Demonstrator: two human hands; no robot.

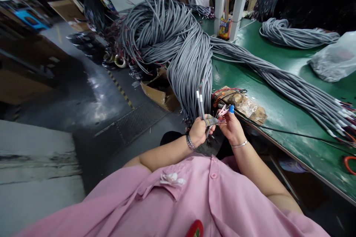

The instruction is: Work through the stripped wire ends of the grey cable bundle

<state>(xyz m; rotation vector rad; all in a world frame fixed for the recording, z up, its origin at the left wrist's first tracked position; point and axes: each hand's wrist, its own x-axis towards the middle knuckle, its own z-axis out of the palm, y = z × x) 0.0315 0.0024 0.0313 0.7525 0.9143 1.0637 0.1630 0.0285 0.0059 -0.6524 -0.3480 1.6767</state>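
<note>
My left hand [198,132] is closed around a few grey cables [202,108] in front of my body. Two of them stick up past the fist, with white bands near their tips and thin coloured wires at the ends. Another cable end [210,121] points right out of the fist, and its thin coloured wires [221,121] reach my right hand [233,129]. That hand is pinched at these wires, with a blue cover [231,109] on one fingertip. A small pale pink piece [223,111] shows by its fingers; its kind is unclear.
A large heap of grey cables [191,55] hangs over the edge of the green table [280,118]. More cables [278,76] stretch across it. A taped brown block [244,105] lies near the edge. A plastic bag [335,59] is at right, an open carton [157,94] below.
</note>
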